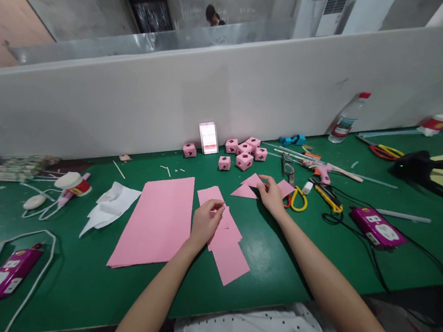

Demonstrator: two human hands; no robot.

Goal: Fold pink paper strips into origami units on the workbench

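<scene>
Pink strips (226, 250) lie mid-table on green mat (272, 271). L hand (207, 221) curled over them, fingertips pinching the top one. R hand (271, 195) just beside, thumb & index nipped on pink triangle (251, 180). Big pink sheet (156, 220) left of strips, scissors (298, 198) near R hand.

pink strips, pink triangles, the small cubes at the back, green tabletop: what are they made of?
Pink strips at the left hand: thin matte paper, it seems; they lie flat with sharp cut edges. Pink triangles at the right hand: same paper by colour and finish. Cubes: likely folded from it, same pink. Green tabletop: smooth mat, slight sheen; rubber or vinyl, cannot tell.
</scene>
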